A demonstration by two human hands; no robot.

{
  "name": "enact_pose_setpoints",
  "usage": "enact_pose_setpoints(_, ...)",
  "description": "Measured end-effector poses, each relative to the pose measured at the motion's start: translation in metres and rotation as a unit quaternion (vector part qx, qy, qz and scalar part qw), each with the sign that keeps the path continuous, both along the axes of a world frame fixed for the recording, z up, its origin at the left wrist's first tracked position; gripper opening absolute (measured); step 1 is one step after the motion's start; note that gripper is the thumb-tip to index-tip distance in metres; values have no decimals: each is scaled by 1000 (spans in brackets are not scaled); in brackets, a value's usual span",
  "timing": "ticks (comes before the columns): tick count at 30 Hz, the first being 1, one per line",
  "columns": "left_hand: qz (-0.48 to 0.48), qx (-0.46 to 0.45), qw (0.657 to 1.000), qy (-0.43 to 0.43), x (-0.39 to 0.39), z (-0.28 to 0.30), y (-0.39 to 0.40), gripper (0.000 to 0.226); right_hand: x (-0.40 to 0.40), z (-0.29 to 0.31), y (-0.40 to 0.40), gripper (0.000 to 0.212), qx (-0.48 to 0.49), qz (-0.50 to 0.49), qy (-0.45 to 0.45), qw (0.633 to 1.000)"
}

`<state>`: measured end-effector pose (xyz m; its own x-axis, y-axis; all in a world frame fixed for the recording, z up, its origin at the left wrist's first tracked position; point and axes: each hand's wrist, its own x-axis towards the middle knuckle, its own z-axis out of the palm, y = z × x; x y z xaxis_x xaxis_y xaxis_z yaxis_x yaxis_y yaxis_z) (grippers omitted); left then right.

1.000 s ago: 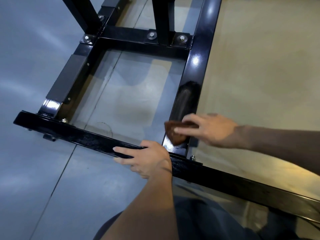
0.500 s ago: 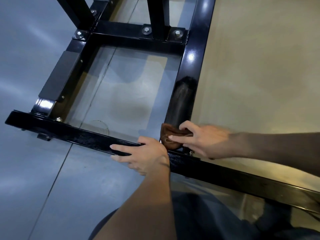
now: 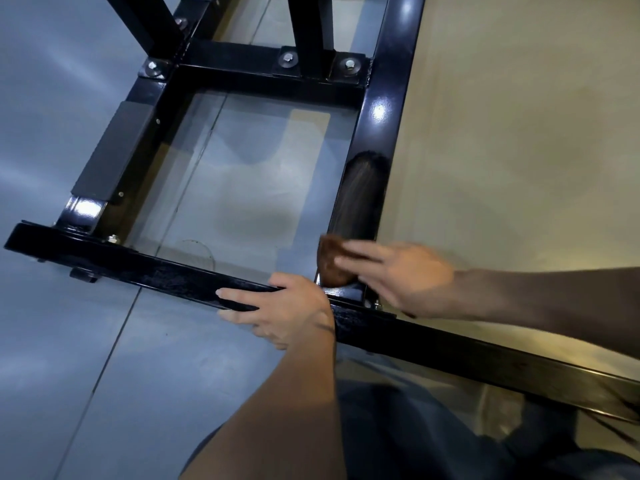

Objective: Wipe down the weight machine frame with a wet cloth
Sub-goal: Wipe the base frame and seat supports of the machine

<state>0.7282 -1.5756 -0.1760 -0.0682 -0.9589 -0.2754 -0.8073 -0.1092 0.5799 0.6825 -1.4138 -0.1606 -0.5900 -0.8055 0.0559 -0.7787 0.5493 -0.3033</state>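
Grey and beige floor (image 3: pixel 519 133) lies under the black weight machine frame (image 3: pixel 388 98), whose near cross bar (image 3: pixel 156 271) serves as landmark. Just beyond that bar, on the right-hand rail (image 3: pixel 360 199), the right hand (image 3: pixel 405 275) presses a brown cloth (image 3: pixel 332 261) with flat, fairly straight fingers, blurred by motion. A dull streak runs up the rail from the cloth, so I judge this stretch partly wiped; the rail farther from the bar looks glossy and I cannot tell if it is done. The left hand (image 3: pixel 277 306) grips the cross bar, fingers wrapped over it. Most of the frame likely remains.
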Motion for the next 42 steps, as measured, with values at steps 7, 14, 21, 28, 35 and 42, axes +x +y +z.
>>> enact_pose_setpoints(7,6,9,1000,-2,-1,3,0,78,-96,2,26,57,63,-32,103,992)
enact_pose_setpoints(14,1,27,1000,-3,1,5,-1,77,-60,3,-16,46,-27,-192,-41,980)
enact_pose_setpoints(21,0,24,1000,-5,2,6,0,76,-28,-1,24,55,46,131,39,990)
enact_pose_setpoints(28,6,22,1000,-9,-1,9,0,76,-128,-3,12,50,10,-200,15,980)
enact_pose_setpoints(35,2,21,1000,-3,0,5,-1,76,-15,-11,-7,64,-6,-17,-5,1000)
enact_pose_setpoints(42,5,13,1000,-5,-2,5,1,76,-115,-14,28,69,48,-32,121,991)
